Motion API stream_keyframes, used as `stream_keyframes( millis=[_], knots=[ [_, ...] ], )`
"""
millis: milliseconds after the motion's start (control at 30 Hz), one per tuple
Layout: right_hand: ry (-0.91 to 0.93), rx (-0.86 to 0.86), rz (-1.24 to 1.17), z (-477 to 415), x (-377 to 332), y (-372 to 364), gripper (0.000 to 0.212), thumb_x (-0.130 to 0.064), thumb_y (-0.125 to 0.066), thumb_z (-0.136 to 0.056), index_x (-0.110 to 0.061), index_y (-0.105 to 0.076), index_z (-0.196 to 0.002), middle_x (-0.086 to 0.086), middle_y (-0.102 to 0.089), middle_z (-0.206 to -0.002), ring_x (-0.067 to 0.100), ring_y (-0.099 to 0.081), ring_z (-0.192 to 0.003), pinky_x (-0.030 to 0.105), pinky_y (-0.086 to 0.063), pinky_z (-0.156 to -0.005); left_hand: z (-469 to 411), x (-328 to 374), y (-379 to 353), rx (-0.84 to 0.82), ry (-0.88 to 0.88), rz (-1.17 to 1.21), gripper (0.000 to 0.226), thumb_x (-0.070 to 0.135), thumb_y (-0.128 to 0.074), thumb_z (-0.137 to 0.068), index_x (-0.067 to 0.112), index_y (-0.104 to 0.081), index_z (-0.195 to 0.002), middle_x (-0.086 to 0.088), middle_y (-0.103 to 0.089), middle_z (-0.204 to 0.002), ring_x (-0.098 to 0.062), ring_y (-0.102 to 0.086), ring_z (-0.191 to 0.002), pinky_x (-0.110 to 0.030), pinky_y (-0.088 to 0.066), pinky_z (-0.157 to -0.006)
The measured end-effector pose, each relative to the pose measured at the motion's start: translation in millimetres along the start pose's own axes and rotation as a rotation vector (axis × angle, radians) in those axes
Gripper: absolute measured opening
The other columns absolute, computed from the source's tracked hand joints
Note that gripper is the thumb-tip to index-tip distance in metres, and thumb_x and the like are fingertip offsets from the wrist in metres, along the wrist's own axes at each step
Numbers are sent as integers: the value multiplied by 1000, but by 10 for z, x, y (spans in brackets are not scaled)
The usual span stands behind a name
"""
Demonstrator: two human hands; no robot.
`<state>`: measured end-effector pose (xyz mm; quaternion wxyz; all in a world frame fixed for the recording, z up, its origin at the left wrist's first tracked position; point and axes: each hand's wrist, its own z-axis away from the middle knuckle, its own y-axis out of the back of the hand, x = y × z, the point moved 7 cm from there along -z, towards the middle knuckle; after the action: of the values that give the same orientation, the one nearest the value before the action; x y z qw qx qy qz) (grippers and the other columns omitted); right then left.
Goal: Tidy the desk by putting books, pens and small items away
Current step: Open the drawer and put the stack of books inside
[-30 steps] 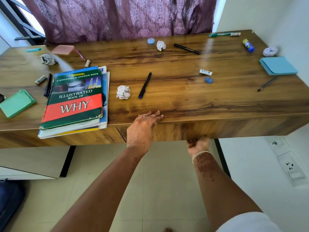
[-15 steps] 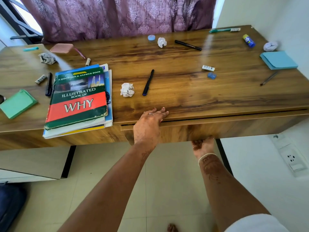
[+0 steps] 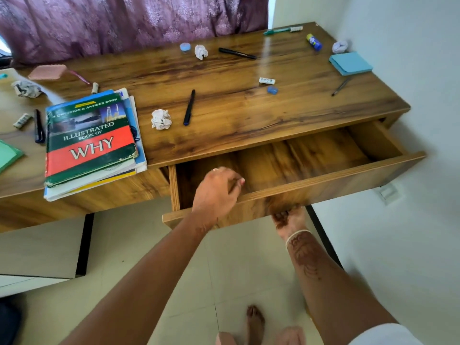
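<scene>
The wooden desk's drawer (image 3: 323, 185) stands pulled far out, and nothing shows inside it. My right hand (image 3: 288, 217) grips the underside of the drawer front; its fingertips are hidden beneath the panel. My left hand (image 3: 216, 190) hovers over the drawer's left part with fingers loosely curled, holding nothing. A stack of books (image 3: 92, 143), topped by the "Illustrated Book of Why", overhangs the desk's front left edge. A black pen (image 3: 189, 107) and a crumpled paper ball (image 3: 161, 119) lie mid-desk.
Spread over the desk (image 3: 236, 125) are another black pen (image 3: 236, 53), a blue notepad (image 3: 350, 63), a glue stick (image 3: 314, 41), a grey pen (image 3: 341, 86), erasers (image 3: 266, 80), more paper balls (image 3: 201, 51) and a green toothbrush (image 3: 282, 30). A wall stands at right.
The drawer has slid from shut to far open, drawn by my right hand. My left hand left the desk edge and now hangs over the open drawer.
</scene>
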<state>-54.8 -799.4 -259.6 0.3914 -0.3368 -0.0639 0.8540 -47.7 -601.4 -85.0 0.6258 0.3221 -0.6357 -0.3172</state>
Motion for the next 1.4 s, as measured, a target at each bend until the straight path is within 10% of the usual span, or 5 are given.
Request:
stream_keyframes(
  millis=[133, 367, 600, 1133, 1400],
  knots=[
    [51, 145, 193, 172, 30, 219, 23, -42, -42, -96, -24, -54, -88, -2, -56, -80, 11, -47, -63, 23, -38, -56, 388, -1, -212, -112, 53, -10, 29, 44, -52, -95, 24, -66, -110, 8, -63, -99, -5, -58, -83, -20, -49, -68],
    [495, 289, 280, 1064, -297, 128, 40, -24, -44, -100, -4, -40, -135, 14, -49, -134, 32, -50, -123, 32, -38, -95, 658, 11, -232, -85, 91, 43, 25, 38, -57, -94, 25, -66, -113, 8, -64, -101, -6, -60, -85, -27, -55, -76],
    [1304, 148, 1477, 1655, -315, -367, 33, -31, -46, -98, -16, -58, -124, 4, -24, -158, 25, -12, -148, 45, -15, -117, 756, -2, -266, -122, 128, 94, 21, 29, -59, -94, 23, -69, -112, 6, -69, -102, -9, -63, -85, -29, -56, -79],
    [1237, 43, 1836, 1775, -200, -439, 37, -33, -35, -100, -17, -59, -124, -1, -60, -130, 15, -45, -131, 44, -13, -120, 874, 32, -309, -261, 139, 185, 26, 23, -56, -96, 19, -65, -120, 3, -67, -117, -10, -60, -96, -23, -52, -85],
    [1321, -268, 1743, 1803, -180, -1455, 35, -25, -47, -95, -20, -55, -128, -5, -56, -134, 11, -45, -130, 34, -26, -114, 588, -281, 499, 28, 230, 303, 30, 15, -57, -95, 19, -61, -124, 7, -64, -120, -9, -59, -108, -27, -50, -96]
  ],
)
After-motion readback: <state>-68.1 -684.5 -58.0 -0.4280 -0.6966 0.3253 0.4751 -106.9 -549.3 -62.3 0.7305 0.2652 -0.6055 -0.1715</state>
